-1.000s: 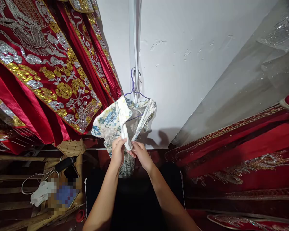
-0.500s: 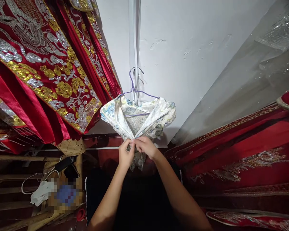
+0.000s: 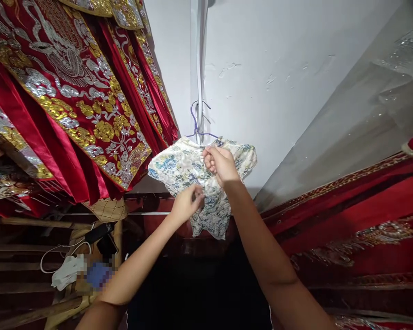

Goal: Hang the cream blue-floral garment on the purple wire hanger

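A white short-sleeved blouse (image 3: 179, 165) with a blue, green and grey flower print hangs in front of me on a purple hanger (image 3: 195, 121). Its front panels now lie together across the chest, and its gathered lower part hangs below. At the neckline my right hand (image 3: 220, 162) is closed, thumb and forefinger pinching the collar edge. Lower down, my left hand (image 3: 188, 201) is in front of the blouse's middle, loosely curled with a gap between thumb and fingers; its fingertips are slightly blurred and I see no cloth in them.
Red embroidered garments (image 3: 99, 105) with gold and silver sequins hang at left. More red beaded cloth (image 3: 375, 206) and a sheer sparkling fabric (image 3: 361, 105) are at right. A wooden chair (image 3: 119, 233) at lower left bears a phone, cable and white cloth. A white pole (image 3: 198, 55) runs up the wall.
The blouse's open V neckline has been drawn closed. My right hand has risen to the collar, and my left hand has come away from the spot where both hands pinched the front edges.
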Motion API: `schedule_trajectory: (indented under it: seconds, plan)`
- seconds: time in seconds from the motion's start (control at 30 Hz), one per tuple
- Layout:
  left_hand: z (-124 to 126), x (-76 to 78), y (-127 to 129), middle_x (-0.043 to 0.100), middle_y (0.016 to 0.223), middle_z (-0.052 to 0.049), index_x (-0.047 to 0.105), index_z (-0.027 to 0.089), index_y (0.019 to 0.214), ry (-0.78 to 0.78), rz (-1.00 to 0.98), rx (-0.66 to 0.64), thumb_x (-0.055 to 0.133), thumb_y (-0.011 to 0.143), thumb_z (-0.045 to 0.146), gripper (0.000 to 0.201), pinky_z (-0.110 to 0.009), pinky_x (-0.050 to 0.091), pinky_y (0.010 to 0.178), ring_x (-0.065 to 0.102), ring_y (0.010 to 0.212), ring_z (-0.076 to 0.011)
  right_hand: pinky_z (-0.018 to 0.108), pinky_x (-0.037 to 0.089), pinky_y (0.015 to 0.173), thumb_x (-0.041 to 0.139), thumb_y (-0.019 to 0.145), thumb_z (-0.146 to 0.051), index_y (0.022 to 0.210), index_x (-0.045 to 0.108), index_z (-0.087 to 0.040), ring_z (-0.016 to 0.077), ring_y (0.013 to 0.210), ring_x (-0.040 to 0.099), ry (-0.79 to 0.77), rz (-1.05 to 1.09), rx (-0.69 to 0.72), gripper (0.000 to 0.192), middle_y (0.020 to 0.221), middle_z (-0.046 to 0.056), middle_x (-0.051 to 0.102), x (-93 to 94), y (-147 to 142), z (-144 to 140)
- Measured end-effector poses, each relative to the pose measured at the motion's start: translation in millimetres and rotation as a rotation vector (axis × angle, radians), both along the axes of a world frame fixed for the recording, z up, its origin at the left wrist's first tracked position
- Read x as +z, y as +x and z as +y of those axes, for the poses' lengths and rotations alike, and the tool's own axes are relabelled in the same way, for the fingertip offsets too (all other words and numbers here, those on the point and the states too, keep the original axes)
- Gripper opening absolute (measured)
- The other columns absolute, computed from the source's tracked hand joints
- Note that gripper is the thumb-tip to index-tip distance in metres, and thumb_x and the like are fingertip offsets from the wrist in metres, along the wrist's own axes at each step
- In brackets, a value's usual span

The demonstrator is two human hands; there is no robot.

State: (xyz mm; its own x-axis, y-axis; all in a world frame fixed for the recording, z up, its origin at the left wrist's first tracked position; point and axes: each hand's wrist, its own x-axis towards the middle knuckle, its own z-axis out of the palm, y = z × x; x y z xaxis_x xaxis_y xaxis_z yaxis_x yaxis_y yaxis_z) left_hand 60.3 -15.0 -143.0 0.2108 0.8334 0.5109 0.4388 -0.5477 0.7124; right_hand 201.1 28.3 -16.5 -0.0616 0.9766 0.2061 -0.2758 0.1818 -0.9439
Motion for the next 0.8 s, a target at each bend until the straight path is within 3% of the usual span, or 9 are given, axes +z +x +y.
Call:
schedule_trajectory:
  seconds: [0.1, 0.2, 0.3, 0.4, 0.53, 0.63, 0.7, 0.8]
  plan:
    - [18.3, 61.0, -5.5, 0.066, 0.111, -0.008, 0.046, 0.023, 0.135, 0.119, -0.089, 0.051, 0.048, 0.099, 0.026, 0.036, -0.034, 0.048, 0.088, 0.063, 0.099, -0.0197, 0.019, 0.025, 0.039, 0.061, 0.087, -0.033, 0.065, 0.060, -0.017, 0.0060, 0.038, 0.038, 0.038, -0.164, 0.000, 0.027, 0.045, -0.003, 0.050, -1.0, 2.1, -6.5]
    - [37.1, 109.0, -5.3, 0.067, 0.103, -0.007, 0.062, 0.019, 0.114, 0.313, -0.012, 0.009, 0.049, 0.100, 0.029, 0.021, -0.032, 0.046, 0.084, 0.062, 0.093, -0.0190, 0.022, 0.030, 0.043, 0.058, 0.091, -0.035, 0.065, 0.060, -0.018, 0.0074, 0.040, 0.038, 0.125, -0.246, -0.021, 0.031, 0.045, -0.003, 0.048, 1.1, 2.4, -7.0]
    - [46.1, 131.1, -4.6, 0.066, 0.086, -0.004, 0.065, 0.018, 0.090, 0.403, 0.079, -0.031, 0.053, 0.099, 0.031, 0.020, -0.029, 0.044, 0.078, 0.060, 0.082, -0.0159, 0.025, 0.029, 0.045, 0.057, 0.092, -0.045, 0.069, 0.059, -0.019, 0.0092, 0.044, 0.036, 0.196, -0.291, -0.128, 0.034, 0.047, -0.003, 0.043, -17.3, 2.3, -2.8]
    - [52.5, 133.3, -23.8, 0.064, 0.086, -0.002, 0.064, 0.016, 0.091, 0.384, -0.153, 0.096, 0.056, 0.098, 0.034, 0.021, -0.028, 0.044, 0.078, 0.059, 0.082, -0.0136, 0.027, 0.025, 0.046, 0.056, 0.091, -0.048, 0.068, 0.058, -0.020, 0.0103, 0.046, 0.030, 0.162, -0.403, -0.184, 0.036, 0.050, -0.004, 0.037, -59.5, 4.8, 0.0]
    - [72.4, 110.6, -83.6, 0.058, 0.082, 0.001, 0.058, 0.017, 0.088, 0.204, -0.711, 0.351, 0.059, 0.097, 0.041, 0.026, -0.026, 0.045, 0.077, 0.053, 0.077, -0.0101, 0.027, 0.025, 0.049, 0.055, 0.088, -0.043, 0.061, 0.057, -0.020, 0.0117, 0.047, 0.034, 0.081, -0.423, -0.137, 0.035, 0.049, -0.004, 0.038, -107.2, 8.6, -8.8]
    - [78.4, 67.0, -109.5, 0.049, 0.064, 0.003, 0.047, 0.020, 0.075, 0.035, -0.795, 0.374, 0.041, 0.102, 0.051, 0.042, -0.029, 0.046, 0.072, 0.051, 0.065, -0.0105, 0.027, 0.028, 0.050, 0.055, 0.086, -0.040, 0.060, 0.056, -0.021, 0.0124, 0.048, 0.038, 0.051, -0.346, -0.042, 0.033, 0.049, -0.003, 0.041, -116.4, 6.6, -22.6]
    - [69.7, 27.2, -102.5, 0.051, 0.061, 0.002, 0.045, 0.021, 0.070, -0.067, -0.810, 0.365, 0.043, 0.098, 0.059, 0.047, -0.030, 0.047, 0.069, 0.054, 0.064, -0.0122, 0.027, 0.029, 0.051, 0.055, 0.086, -0.038, 0.060, 0.056, -0.021, 0.0128, 0.048, 0.039, 0.021, -0.293, 0.015, 0.031, 0.048, -0.003, 0.043, -118.3, 3.6, -32.0]
    - [44.1, -30.5, -70.8, 0.059, 0.066, -0.001, 0.052, 0.020, 0.074, -0.160, -0.819, 0.363, 0.044, 0.092, 0.064, 0.048, -0.028, 0.045, 0.063, 0.057, 0.066, -0.0140, 0.027, 0.028, 0.050, 0.054, 0.086, -0.037, 0.058, 0.055, -0.021, 0.0124, 0.046, 0.036, -0.043, -0.227, 0.061, 0.032, 0.046, -0.004, 0.041, -129.1, 3.5, -43.1]
